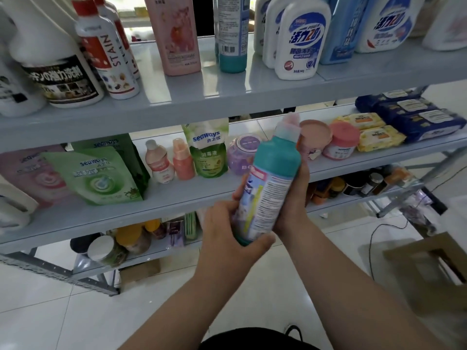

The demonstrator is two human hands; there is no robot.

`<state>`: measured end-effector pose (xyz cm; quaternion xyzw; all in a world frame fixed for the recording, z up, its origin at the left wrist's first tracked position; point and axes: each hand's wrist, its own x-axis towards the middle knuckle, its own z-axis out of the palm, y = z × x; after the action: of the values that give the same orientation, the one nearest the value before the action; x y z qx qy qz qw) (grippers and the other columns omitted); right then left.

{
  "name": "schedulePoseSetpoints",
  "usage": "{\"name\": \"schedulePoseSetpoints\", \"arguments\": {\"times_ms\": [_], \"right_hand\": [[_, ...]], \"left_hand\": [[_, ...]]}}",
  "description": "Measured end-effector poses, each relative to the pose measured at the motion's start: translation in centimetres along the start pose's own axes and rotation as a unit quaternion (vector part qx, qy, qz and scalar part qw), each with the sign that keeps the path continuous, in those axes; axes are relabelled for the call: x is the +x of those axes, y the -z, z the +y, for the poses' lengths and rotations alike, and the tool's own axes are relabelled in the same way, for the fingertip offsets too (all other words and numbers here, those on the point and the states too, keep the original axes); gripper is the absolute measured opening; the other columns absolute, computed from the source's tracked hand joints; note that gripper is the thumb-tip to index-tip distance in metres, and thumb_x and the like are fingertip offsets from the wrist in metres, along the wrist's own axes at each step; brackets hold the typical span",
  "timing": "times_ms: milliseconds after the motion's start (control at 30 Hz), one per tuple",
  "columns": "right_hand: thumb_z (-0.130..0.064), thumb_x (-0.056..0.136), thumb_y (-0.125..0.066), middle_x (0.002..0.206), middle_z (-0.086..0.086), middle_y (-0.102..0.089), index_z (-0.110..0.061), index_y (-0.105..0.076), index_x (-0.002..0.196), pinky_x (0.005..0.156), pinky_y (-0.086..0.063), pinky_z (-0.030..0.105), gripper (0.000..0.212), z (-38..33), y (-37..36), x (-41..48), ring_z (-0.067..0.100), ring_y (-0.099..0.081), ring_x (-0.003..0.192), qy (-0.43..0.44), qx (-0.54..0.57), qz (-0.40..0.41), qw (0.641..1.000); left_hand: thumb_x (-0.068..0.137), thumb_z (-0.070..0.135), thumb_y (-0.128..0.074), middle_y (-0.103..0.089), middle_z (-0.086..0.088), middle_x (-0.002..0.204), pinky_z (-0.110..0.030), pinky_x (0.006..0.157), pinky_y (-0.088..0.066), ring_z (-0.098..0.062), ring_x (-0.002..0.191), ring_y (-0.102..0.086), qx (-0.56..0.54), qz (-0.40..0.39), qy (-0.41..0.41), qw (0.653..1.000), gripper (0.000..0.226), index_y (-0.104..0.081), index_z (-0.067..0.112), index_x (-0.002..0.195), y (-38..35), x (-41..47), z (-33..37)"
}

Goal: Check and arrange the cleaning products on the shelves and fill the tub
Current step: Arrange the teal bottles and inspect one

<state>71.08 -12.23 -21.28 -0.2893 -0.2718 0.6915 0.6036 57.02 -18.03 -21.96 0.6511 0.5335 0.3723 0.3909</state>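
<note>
I hold a teal bottle (271, 173) with a white printed label and a pale cap, tilted with its top toward the shelves. My left hand (227, 231) grips its lower end, thumb under the base. My right hand (294, 205) wraps around the bottle's right side. It hangs in front of the middle shelf (177, 203). On the upper shelf (227, 97) stand a pink bottle (177, 34), a matching teal bottle (231, 34), white stain-remover bottles (108, 54) and white-and-blue bottles (300, 39). No tub is visible.
The middle shelf carries green refill pouches (101, 173), small pink bottles (182, 160), a purple jar (242, 152), pink tubs (341, 142) and wipe packs (379, 137). Jars fill the bottom shelf (121, 243). A cardboard box (429, 269) and a cable (379, 236) lie on the tiled floor at right.
</note>
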Motion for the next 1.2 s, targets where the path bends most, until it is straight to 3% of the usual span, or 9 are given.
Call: {"name": "schedulePoseSetpoints", "arguments": {"times_ms": [100, 200, 333, 500, 633, 700, 800, 967, 1200], "right_hand": [[-0.083, 0.065, -0.068, 0.083, 0.007, -0.072, -0.014, -0.078, 0.096, 0.071, -0.057, 0.033, 0.077, -0.5, 0.3, -0.1, 0.025, -0.071, 0.069, 0.000, 0.019, -0.076, 0.997], [-0.081, 0.064, -0.073, 0.085, 0.008, -0.073, -0.012, -0.076, 0.097, 0.071, -0.059, 0.032, 0.076, -0.7, 0.6, -0.1, 0.025, -0.072, 0.071, -0.020, -0.005, -0.112, 0.993], [-0.079, 0.083, -0.046, 0.086, 0.010, -0.073, -0.016, -0.079, 0.096, 0.074, -0.058, 0.033, 0.072, -1.9, 0.3, 0.2, 0.025, -0.070, 0.077, -0.049, -0.019, -0.070, 0.996], [-0.041, 0.101, -0.051, 0.145, 0.005, -0.061, -0.025, -0.050, 0.150, 0.115, -0.043, 0.052, 0.051, -4.5, -0.8, 1.0, 0.027, -0.058, 0.133, -0.059, -0.097, -0.106, 0.988], [-0.022, 0.098, -0.056, 0.147, -0.007, -0.057, -0.052, -0.041, 0.149, 0.108, -0.050, 0.053, 0.060, -6.4, -1.5, 2.0, 0.021, -0.060, 0.130, -0.003, -0.266, -0.149, 0.952], [-0.022, 0.095, -0.064, 0.145, -0.011, -0.056, -0.055, -0.041, 0.147, 0.100, -0.056, 0.048, 0.066, -7.1, -1.6, 2.3, 0.020, -0.062, 0.127, 0.014, -0.299, -0.169, 0.939], [-0.020, 0.095, -0.069, 0.140, -0.013, -0.057, -0.047, -0.036, 0.152, 0.094, -0.059, 0.040, 0.071, -8.6, -1.7, 3.4, 0.020, -0.064, 0.125, 0.033, -0.302, -0.187, 0.934], [-0.008, 0.100, -0.052, 0.154, -0.009, -0.051, -0.044, -0.026, 0.158, 0.111, -0.047, 0.051, 0.073, -11.5, -1.7, 5.5, 0.022, -0.055, 0.137, 0.049, -0.293, -0.241, 0.924], [-0.001, 0.102, -0.044, 0.149, -0.017, -0.056, -0.049, -0.033, 0.151, 0.110, -0.048, 0.035, 0.069, -15.4, -3.3, 8.5, 0.013, -0.053, 0.138, 0.089, -0.285, -0.287, 0.910]], "left_hand": [[0.071, 0.024, -0.091, -0.050, 0.012, 0.103, -0.009, 0.070, -0.051, 0.014, 0.095, -0.058, -0.062, -0.016, 0.001, 0.998, 0.060, -0.042, 0.036, 0.102, -0.1, -1.0, 0.9], [0.070, 0.010, -0.090, -0.049, 0.018, 0.100, -0.005, 0.066, -0.048, 0.022, 0.094, -0.055, -0.081, -0.034, 0.019, 0.996, 0.061, -0.041, 0.032, 0.097, -0.6, -1.3, 0.8], [0.075, 0.027, -0.087, -0.059, 0.006, 0.114, -0.014, 0.076, -0.054, 0.007, 0.102, -0.060, -0.092, -0.027, 0.035, 0.995, 0.052, -0.049, 0.033, 0.111, -0.6, 0.1, 0.0], [0.102, 0.018, -0.044, -0.077, 0.001, 0.105, -0.038, 0.084, -0.057, -0.017, 0.097, -0.073, -0.349, 0.009, 0.191, 0.917, 0.028, -0.069, 0.030, 0.108, 0.2, 3.8, 1.0], [0.097, 0.038, -0.046, -0.075, -0.014, 0.097, -0.052, 0.096, -0.054, -0.030, 0.086, -0.071, -0.471, 0.036, 0.221, 0.853, 0.037, -0.069, 0.010, 0.108, 0.5, 6.1, 2.8], [0.086, 0.048, -0.049, -0.076, -0.010, 0.090, -0.041, 0.078, -0.063, -0.024, 0.078, -0.073, -0.481, 0.040, 0.186, 0.856, 0.045, -0.066, 0.012, 0.107, 0.3, 7.0, 4.1], [0.086, 0.059, -0.041, -0.078, -0.006, 0.098, -0.035, 0.066, -0.063, -0.021, 0.085, -0.076, -0.456, 0.021, 0.134, 0.880, 0.054, -0.064, 0.020, 0.117, 0.2, 8.1, 5.6], [0.075, 0.054, -0.075, -0.073, 0.004, 0.119, -0.033, 0.084, -0.060, -0.018, 0.108, -0.071, -0.264, 0.055, 0.042, 0.962, 0.063, -0.053, 0.034, 0.131, 0.0, 9.6, 8.0], [0.082, 0.024, -0.080, -0.073, 0.021, 0.104, -0.016, 0.077, -0.055, 0.001, 0.097, -0.068, -0.076, 0.192, -0.047, 0.977, 0.043, -0.061, 0.038, 0.118, 0.8, 12.4, 12.3]]}}
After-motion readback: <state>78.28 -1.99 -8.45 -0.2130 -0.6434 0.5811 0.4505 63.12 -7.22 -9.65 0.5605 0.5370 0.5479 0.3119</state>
